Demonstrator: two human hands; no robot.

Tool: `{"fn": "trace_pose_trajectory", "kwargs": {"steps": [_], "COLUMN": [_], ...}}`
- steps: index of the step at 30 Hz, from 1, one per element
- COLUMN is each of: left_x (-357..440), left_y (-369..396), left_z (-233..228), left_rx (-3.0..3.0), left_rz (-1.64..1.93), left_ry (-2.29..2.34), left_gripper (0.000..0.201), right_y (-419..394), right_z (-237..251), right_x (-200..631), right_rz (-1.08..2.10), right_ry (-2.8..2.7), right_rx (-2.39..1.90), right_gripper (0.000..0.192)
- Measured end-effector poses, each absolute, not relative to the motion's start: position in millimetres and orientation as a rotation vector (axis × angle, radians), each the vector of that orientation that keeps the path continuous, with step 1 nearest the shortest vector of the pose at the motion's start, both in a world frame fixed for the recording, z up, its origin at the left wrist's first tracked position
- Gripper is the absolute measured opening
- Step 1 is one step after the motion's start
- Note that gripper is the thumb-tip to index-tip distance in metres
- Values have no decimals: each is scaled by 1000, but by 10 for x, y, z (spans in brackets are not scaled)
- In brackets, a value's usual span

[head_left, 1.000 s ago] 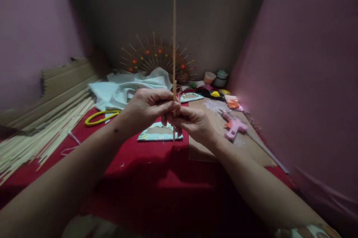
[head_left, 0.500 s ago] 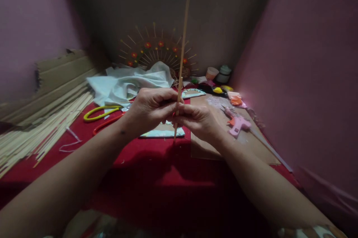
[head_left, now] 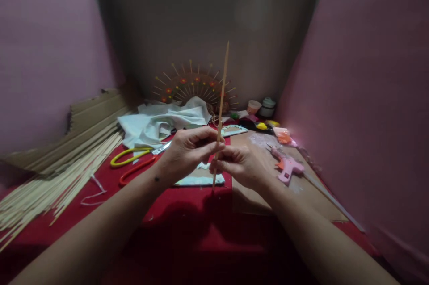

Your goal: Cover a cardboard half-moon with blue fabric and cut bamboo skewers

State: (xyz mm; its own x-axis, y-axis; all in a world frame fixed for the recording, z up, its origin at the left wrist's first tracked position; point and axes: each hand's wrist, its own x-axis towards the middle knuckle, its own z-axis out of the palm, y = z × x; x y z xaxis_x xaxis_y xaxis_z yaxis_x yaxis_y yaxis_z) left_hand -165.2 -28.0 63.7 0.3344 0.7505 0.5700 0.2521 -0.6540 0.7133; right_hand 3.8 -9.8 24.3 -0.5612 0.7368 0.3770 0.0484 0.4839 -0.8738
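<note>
A long thin wooden stick [head_left: 222, 93] stands nearly upright, tilted a little to the right, its lower tip just above the red cloth [head_left: 187, 227]. My left hand [head_left: 187, 151] and my right hand [head_left: 239, 164] meet around its lower part, fingertips pinched on it. A short second stick piece seems to lie against it between my fingers; I cannot tell how it is fixed. Under my hands lies a pale blue card piece [head_left: 201, 180].
A pile of long sticks [head_left: 56, 173] and cardboard lie at the left. Yellow-handled scissors [head_left: 129, 155], white cloth [head_left: 161, 122], a stick fan with red flowers [head_left: 194, 88], small jars [head_left: 264, 106], a pink glue gun [head_left: 288, 166] on a brown board sit beyond.
The view has tilted up, so hands and stick sit lower in the frame. The stick leans slightly right instead of straight up. Both hands still pinch it.
</note>
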Motion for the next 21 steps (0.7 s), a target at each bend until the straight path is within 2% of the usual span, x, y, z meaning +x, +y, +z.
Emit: {"fn": "trace_pose_trajectory", "kwargs": {"steps": [7, 12, 16, 21], "left_x": [-1602, -1592, -1588, -1540], "left_y": [-293, -303, -296, -289], "left_z": [759, 717, 714, 681], "left_rx": [2250, 2099, 2112, 2114], "left_rz": [1273, 1247, 1294, 1333], "left_ry": [956, 907, 897, 865], "left_gripper": [23, 18, 19, 20], "right_y": [-120, -176, -192, -179], "right_z": [269, 299, 237, 157], "right_x": [34, -12, -60, -90], "right_rz": [1241, 1198, 1104, 1159], "right_ry": [-1870, -1761, -1682, -1609], "right_rx": [-621, -554, -507, -466], "right_gripper": [10, 18, 13, 13]}}
